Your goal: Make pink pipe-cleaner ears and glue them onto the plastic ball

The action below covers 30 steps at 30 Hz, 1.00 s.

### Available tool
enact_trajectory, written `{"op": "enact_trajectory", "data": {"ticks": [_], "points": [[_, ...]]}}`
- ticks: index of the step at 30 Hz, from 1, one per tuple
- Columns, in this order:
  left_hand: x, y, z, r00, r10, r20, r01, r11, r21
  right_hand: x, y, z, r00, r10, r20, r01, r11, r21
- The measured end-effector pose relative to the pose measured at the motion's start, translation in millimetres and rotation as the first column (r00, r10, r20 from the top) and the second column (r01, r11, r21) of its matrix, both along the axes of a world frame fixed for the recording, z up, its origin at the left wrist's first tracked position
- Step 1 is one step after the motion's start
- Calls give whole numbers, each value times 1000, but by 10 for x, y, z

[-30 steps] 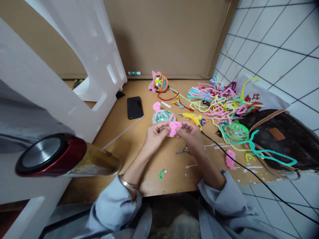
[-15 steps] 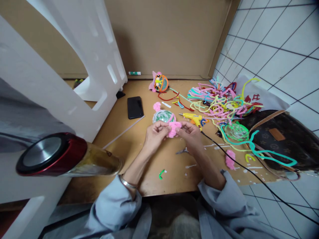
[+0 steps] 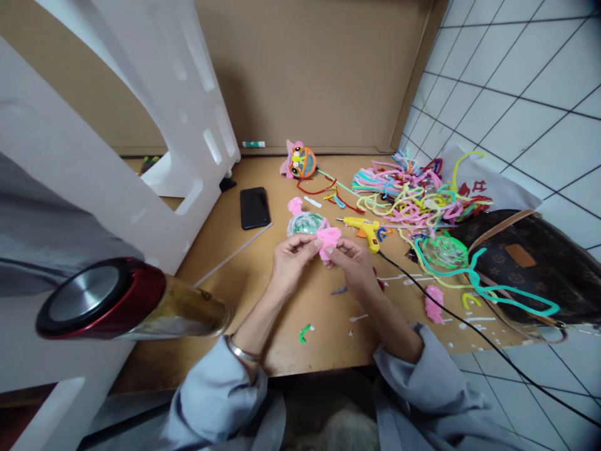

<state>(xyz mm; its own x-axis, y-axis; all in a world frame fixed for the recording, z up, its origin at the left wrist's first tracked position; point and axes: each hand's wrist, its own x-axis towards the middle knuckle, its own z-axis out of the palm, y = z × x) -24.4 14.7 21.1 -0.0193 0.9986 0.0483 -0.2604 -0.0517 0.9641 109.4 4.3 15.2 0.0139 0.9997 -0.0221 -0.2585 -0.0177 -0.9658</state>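
- Left hand [image 3: 293, 258]: thumb and fingertips pinched together on the left edge of the pink piece [image 3: 329, 239]; remaining fingers curled.
- Right hand [image 3: 354, 260]: clamped on the same piece from the right, thumb over its lower part, fingers bent behind.
- Pose: both forearms reach in from the near side and converge; the hands meet at mid-table, raised somewhat, palms turned inward. A bangle [image 3: 241, 351] sits on the left wrist.
- Pink piece: fluffy, between the two hands, in front of the near right edge of the green-and-white ball [image 3: 304, 224]. Whether it touches the ball cannot be told.
- Glue gun [image 3: 365, 227]: on the table [image 3: 277, 326], just beyond the right hand, nozzle pointing left.
- Scissors [image 3: 339, 290]: partly hidden by the right forearm.
- Pink roll [image 3: 434, 305]: near right, beside the black cord [image 3: 451, 313].
- Far side: orange-trimmed ball [image 3: 304, 161] at centre, heap of fuzzy stems [image 3: 416, 194] to the right.
- Left: phone [image 3: 254, 208] lying flat; red-capped bottle [image 3: 136, 300] nearer.
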Motion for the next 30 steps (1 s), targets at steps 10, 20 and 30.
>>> {"op": "enact_trajectory", "data": {"ticks": [10,20,30], "points": [[-5,13,11,998,-40,46,43,997,-69,18,-10,23,999,48,16,-48,999,18],[-27,4,32,998,-45,50,46,998,-35,51,-13,23,993,89,80,-94,993,65],[-13,10,34,997,-42,58,43,999,-22,51,-13,-16,987,122,104,-130,989,70]]}}
